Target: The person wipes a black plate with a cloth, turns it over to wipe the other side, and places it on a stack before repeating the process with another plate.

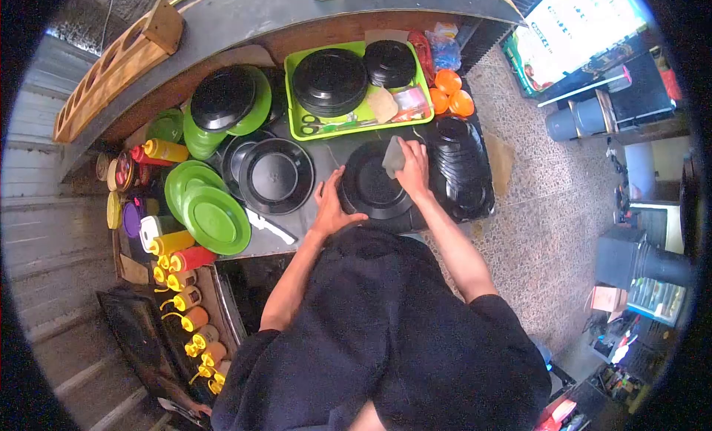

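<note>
A black plate [365, 180] lies on the dark counter in front of me. My left hand [331, 206] steadies its left rim, with the thumb along the near edge and the fingers at the side. Over the plate's right side, my right hand [414, 168] grips a grey folded cloth [393, 157]. Left of my left hand stand more black plates [276, 176], beside a fanned pile of green plates [216, 219]. Overlapping black dishes [460, 168] lie to the right of my right hand.
A lime-green tray [297, 131] behind holds stacked black plates, scissors and packets. Orange cups [460, 102] stand near its right corner. A white-handled knife [271, 225] lies at the counter's front. Yellow-capped sauce bottles [178, 283] line the left side. A wooden rack [119, 67] sits back left.
</note>
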The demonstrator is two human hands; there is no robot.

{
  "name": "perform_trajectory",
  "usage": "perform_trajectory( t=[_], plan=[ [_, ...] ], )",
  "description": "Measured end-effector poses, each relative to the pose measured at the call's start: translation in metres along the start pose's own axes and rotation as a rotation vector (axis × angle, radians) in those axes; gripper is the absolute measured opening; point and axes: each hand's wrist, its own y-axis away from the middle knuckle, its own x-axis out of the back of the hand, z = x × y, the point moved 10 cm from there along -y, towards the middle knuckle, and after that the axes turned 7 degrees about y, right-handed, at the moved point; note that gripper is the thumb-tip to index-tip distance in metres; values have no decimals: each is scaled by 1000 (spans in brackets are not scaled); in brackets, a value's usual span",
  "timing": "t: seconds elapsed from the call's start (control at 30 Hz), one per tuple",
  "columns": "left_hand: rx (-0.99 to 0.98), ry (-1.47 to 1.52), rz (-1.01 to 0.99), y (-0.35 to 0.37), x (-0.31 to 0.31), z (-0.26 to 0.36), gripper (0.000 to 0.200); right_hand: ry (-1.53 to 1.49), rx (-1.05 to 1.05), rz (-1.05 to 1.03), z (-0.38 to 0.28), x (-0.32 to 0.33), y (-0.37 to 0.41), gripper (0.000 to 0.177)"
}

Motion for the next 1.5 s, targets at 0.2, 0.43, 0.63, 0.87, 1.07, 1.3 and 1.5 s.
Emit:
perform_trajectory(
  t=[0.2, 0.43, 0.63, 0.87, 1.07, 1.3, 1.5],
  plan=[
    [18, -12, 7, 1, -3, -5, 147, -174, 26, -54, -55, -36, -6, 83],
    [54, 50, 9, 1, -6, -8, 146, -389, 101, -169, -89, -54, 29, 73],
    [26, -3, 14, 3, -5, -10, 145, -380, 113, -384, -94, -62, 55, 59],
    [-64, -92, 71, 6, -8, -4, 129, -382, 150, -632, -88, -53, 80, 49],
    [-34, -163, 45, 6, -10, 2, 140, -424, 87, -689, -67, -44, 86, 40],
    [-28, -134, 61, 6, -6, 15, 134, -206, -77, -789, -2, -32, 93, 33],
    [-114, -227, -10, 7, -9, 13, 114, -217, -23, -425, 30, 31, 33, 51]
  ],
)
